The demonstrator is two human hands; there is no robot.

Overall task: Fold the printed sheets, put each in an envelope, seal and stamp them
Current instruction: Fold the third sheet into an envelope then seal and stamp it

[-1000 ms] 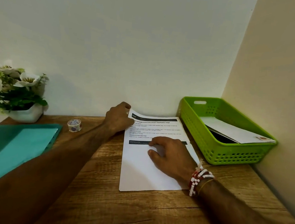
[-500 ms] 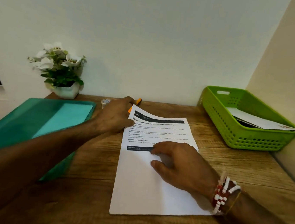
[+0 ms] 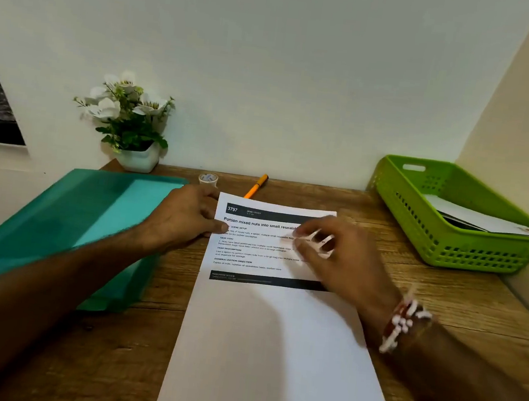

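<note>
While the printed sheet [image 3: 273, 343] lies flat and unfolded in the middle of the wooden surface [image 3: 438, 286], text side up with its dark header toward the wall, we see both hands over its far half. The left hand [image 3: 185, 217] sits at the sheet's upper left edge. Its thumb lies on the margin beside the first lines of text and its fingers are loosely bent near the top left corner; whether any finger reaches under the paper we cannot tell. The right hand [image 3: 339, 255] is over the upper right part of the sheet, fingers bent and blurred, so we cannot tell whether it touches or pinches the paper. A bracelet [image 3: 404, 321] of white and red beads circles the right wrist. To the left of the sheet a teal folder [image 3: 90, 213] lies on the surface, partly covered in our view by the left forearm. Behind the folder, a white pot [image 3: 139, 158] of white flowers stands against the wall. A small roll [image 3: 208, 178] sits just past the left hand, and beside it an orange pen [image 3: 256, 186] lies slanted, its near end reaching the sheet's top edge. In the right corner a green basket [image 3: 448, 254] holds a white envelope [image 3: 485, 222] lying flat, with something dark beneath it.
</note>
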